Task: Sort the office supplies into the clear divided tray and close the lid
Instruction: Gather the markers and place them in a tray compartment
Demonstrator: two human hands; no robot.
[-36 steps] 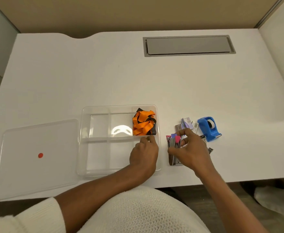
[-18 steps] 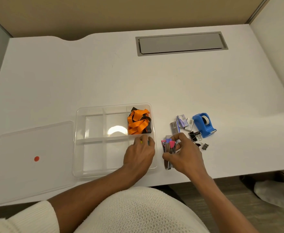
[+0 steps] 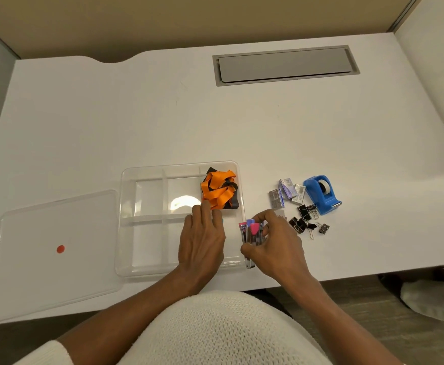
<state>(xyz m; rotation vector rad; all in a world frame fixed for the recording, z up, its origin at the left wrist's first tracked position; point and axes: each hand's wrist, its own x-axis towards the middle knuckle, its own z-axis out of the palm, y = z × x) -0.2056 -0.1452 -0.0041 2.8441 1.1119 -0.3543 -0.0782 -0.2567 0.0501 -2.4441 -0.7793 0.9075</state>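
The clear divided tray (image 3: 147,222) lies on the white desk, with a bunched orange and black lanyard (image 3: 218,189) in its far right compartment. My left hand (image 3: 202,243) rests flat over the tray's near right compartment, fingers together, and something small may lie under the fingertips. Just right of the tray my right hand (image 3: 273,246) grips a bundle of small staplers (image 3: 251,233) with pink and purple tops, standing on the desk. The clear lid (image 3: 55,254), marked with a red dot, lies left of the tray.
Right of my hands lie staple boxes (image 3: 286,193), several black binder clips (image 3: 305,219) and a blue tape dispenser (image 3: 322,196). A grey cable hatch (image 3: 285,65) is set into the far desk. The desk's front edge runs just below my wrists.
Both hands stay almost where they were. The right hand's fingers have closed more tightly round the stapler bundle; the view shifted slightly.
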